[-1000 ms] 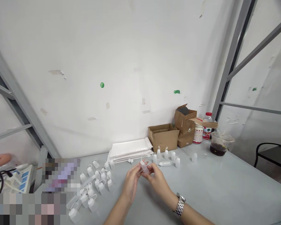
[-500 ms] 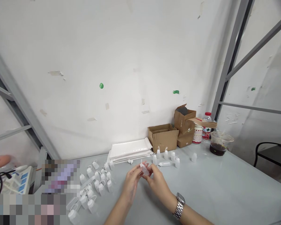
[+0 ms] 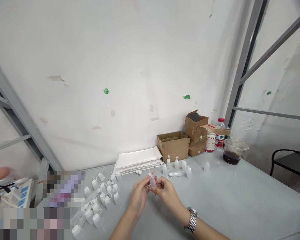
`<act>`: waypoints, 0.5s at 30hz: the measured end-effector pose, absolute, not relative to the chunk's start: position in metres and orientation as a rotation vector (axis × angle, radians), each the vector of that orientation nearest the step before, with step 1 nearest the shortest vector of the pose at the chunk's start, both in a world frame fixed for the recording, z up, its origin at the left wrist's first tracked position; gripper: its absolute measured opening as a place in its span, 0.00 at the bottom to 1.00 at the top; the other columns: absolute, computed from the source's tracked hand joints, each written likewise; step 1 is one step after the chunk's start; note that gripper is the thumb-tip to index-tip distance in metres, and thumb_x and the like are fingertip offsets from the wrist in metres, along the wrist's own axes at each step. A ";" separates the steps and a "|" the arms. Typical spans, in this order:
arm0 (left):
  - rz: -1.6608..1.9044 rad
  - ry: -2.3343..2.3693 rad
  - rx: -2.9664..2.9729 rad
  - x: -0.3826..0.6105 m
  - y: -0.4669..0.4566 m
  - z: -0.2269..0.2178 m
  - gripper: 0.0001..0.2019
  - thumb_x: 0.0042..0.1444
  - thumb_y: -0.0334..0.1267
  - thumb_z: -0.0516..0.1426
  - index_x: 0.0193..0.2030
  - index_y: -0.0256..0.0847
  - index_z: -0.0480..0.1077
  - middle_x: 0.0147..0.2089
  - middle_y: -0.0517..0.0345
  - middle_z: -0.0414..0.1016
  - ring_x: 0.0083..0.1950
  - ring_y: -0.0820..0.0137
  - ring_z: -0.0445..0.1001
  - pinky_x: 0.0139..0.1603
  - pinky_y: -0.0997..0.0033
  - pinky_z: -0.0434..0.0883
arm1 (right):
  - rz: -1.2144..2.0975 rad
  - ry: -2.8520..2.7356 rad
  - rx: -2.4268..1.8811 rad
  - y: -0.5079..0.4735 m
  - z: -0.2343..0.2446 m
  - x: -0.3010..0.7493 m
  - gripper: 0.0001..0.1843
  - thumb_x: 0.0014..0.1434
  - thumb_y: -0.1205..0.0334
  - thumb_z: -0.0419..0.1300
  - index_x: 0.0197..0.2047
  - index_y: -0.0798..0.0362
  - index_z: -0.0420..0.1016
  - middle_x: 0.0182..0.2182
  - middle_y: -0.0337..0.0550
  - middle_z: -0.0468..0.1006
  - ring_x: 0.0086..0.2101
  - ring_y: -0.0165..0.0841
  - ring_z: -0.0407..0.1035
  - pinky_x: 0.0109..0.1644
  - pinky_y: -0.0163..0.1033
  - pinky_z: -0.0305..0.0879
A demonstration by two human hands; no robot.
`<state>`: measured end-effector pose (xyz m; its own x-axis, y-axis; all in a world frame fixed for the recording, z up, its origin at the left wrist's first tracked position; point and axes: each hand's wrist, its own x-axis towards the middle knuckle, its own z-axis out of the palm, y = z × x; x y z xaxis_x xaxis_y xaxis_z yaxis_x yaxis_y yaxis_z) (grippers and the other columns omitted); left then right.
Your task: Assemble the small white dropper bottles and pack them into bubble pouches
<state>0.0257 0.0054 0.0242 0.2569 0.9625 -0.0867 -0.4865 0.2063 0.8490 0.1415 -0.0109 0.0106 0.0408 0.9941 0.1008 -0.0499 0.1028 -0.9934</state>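
Between my two hands, over the middle of the grey table, I hold a small translucent squeeze bottle [image 3: 152, 180] with its thin tip pointing up. My left hand [image 3: 140, 191] is closed on its upper left side, near the neck. From the right, the fingers of my right hand [image 3: 165, 186] pinch the bottle's body. Beyond my hands several similar bottles stand, such as one bottle [image 3: 188, 172], and another bottle [image 3: 175, 174] lies on its side. A little white cap [image 3: 138, 172] rests behind my left hand. To the left is a crowd of capped bottles [image 3: 107, 200].
White padded envelopes [image 3: 137, 160] are stacked against the wall. Beside them come an open cardboard box [image 3: 175, 148], a brown paper bag [image 3: 196, 136], a jar [image 3: 210, 143], a red-capped bottle [image 3: 220, 133] and a plastic bowl of dark liquid [image 3: 232, 156]. A lone bottle [image 3: 206, 166] stands at right.
The squeeze bottle has turned more upright in my hands, and its thin tip now shows clearly. My right wrist has rotated slightly. The view has shifted a little.
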 end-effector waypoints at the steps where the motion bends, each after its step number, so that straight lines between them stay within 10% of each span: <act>1: 1.140 0.728 0.802 0.026 0.005 0.024 0.16 0.44 0.38 0.58 0.42 0.35 0.74 0.38 0.46 0.77 0.46 0.60 0.70 0.43 0.66 0.62 | 1.152 -1.172 -1.111 -0.011 0.010 0.142 0.16 0.38 0.53 0.67 0.23 0.53 0.65 0.21 0.36 0.70 0.25 0.31 0.63 0.31 0.36 0.59; 15: 1.036 0.762 0.649 0.025 0.006 0.021 0.20 0.46 0.39 0.54 0.46 0.37 0.70 0.40 0.51 0.76 0.45 0.65 0.69 0.46 0.68 0.60 | 1.094 -1.179 -1.129 -0.010 0.013 0.141 0.14 0.38 0.55 0.66 0.22 0.53 0.67 0.21 0.36 0.71 0.25 0.31 0.64 0.30 0.36 0.60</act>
